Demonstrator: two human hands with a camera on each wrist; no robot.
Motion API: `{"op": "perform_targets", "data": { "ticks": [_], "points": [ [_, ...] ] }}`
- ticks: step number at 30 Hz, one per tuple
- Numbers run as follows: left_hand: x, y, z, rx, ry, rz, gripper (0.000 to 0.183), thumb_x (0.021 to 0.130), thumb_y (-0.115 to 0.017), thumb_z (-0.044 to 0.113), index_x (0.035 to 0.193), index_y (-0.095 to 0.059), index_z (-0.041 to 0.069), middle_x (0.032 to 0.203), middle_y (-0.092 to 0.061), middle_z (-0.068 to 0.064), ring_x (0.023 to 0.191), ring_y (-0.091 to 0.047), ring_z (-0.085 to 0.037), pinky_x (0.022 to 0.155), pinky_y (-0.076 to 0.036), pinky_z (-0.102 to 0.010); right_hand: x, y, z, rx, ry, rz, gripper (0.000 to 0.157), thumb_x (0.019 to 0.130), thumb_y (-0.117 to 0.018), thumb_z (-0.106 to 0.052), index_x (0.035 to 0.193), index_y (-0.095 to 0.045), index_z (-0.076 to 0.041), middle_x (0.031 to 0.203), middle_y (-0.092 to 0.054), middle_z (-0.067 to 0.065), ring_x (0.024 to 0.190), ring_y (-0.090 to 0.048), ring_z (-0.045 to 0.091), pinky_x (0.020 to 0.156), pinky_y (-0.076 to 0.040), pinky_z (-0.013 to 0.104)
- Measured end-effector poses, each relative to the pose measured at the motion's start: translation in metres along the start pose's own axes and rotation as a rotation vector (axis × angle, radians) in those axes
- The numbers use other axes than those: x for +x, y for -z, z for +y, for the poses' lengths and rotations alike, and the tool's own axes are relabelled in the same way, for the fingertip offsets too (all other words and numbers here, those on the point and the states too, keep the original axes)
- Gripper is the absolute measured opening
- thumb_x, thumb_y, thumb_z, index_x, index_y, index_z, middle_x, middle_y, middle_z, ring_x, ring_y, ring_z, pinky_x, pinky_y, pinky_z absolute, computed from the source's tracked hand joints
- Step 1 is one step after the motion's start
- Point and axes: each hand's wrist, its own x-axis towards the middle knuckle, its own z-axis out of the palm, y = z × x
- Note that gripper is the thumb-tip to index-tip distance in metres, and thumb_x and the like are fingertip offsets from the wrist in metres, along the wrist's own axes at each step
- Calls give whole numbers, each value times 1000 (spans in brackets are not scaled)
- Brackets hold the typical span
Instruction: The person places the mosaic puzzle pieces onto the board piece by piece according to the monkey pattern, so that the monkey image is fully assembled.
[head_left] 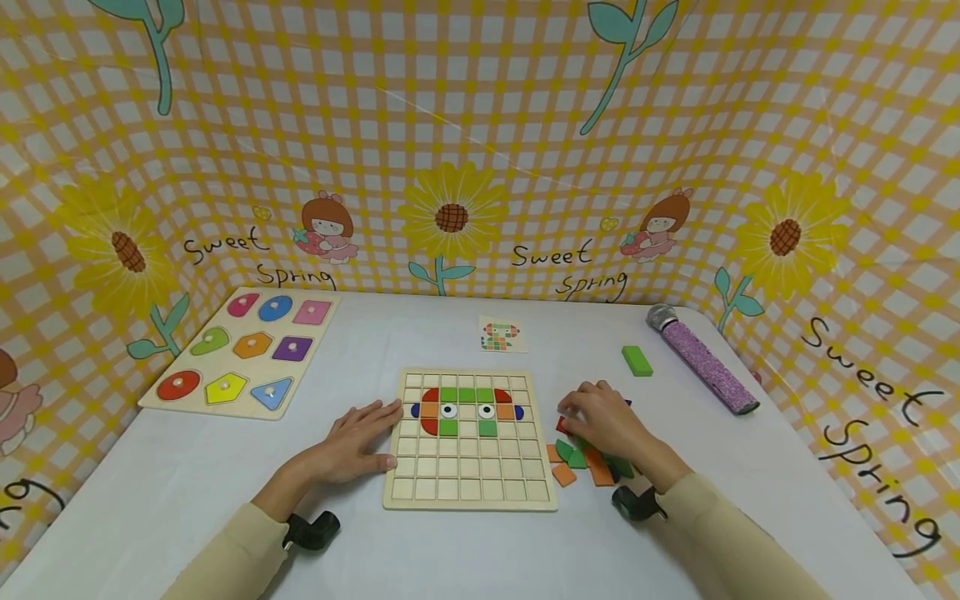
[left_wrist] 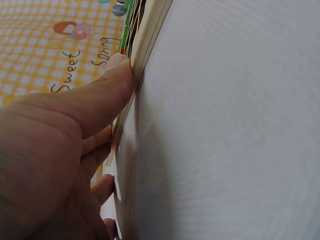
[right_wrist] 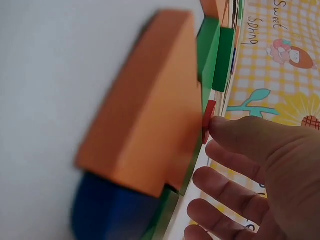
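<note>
A wooden grid board (head_left: 471, 506) lies in the middle of the table. Red, green, orange and blue pieces plus two eye tiles form a head in its upper rows. My left hand (head_left: 348, 442) rests at the board's left edge, with its thumb (left_wrist: 117, 75) against the rim in the left wrist view. To the right of the board, my right hand (head_left: 607, 421) is over a pile of loose pieces and pinches a small red piece (right_wrist: 209, 120) by its edge. Below it in the pile are orange pieces (right_wrist: 150, 100), green ones (right_wrist: 222, 60) and a dark blue one (right_wrist: 112, 210).
Behind the board lies a small pattern card (head_left: 503, 333). A knobbed shape puzzle (head_left: 273, 367) occupies the back left. At the back right are a green block (head_left: 637, 361) and a purple glitter microphone (head_left: 708, 362). Checked cloth (head_left: 480, 100) walls in the table's back and sides.
</note>
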Motion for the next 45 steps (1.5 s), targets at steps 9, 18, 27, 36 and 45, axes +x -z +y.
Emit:
{"op": "perform_targets", "data": {
  "ticks": [9,18,27,36,45],
  "points": [
    [0,1,1,3,-1,0,74,88,-64,35,148,-30,10,158,-23,-10,146,-12,-38,114,-2,-64,-1,6,6,77,8,-53,22,83,-69,-19,104,-71,-12,98,-65,4,90,-51,21,80,-46,39],
    [1,0,-1,3,-3,0,74,88,-64,34,148,-30,10,157,-24,-10,146,-12,-38,114,-2,-64,-3,4,9,86,40,-79,23,83,-69,-16,105,-72,-13,98,-64,2,90,-49,19,76,-42,33],
    [2,0,-1,11,-5,4,73,88,-64,34,148,-30,10,157,-24,-9,146,-12,-38,114,-2,-64,0,3,-2,81,70,-98,24,83,-70,-20,106,-71,-15,100,-62,3,90,-47,18,75,-39,31],
    [1,0,-1,7,-21,5,72,88,-64,33,148,-31,9,157,-24,-9,146,-12,-38,114,-2,-64,-2,3,0,107,88,-117,24,83,-70,-21,106,-72,-14,100,-62,3,90,-46,17,75,-40,30],
    [2,0,-2,17,-8,9,74,88,-64,36,148,-30,10,157,-24,-10,146,-12,-38,114,-2,-64,-3,2,3,84,98,-90,22,83,-70,-22,103,-72,-15,99,-61,1,90,-46,17,76,-42,31]
  ]
}}
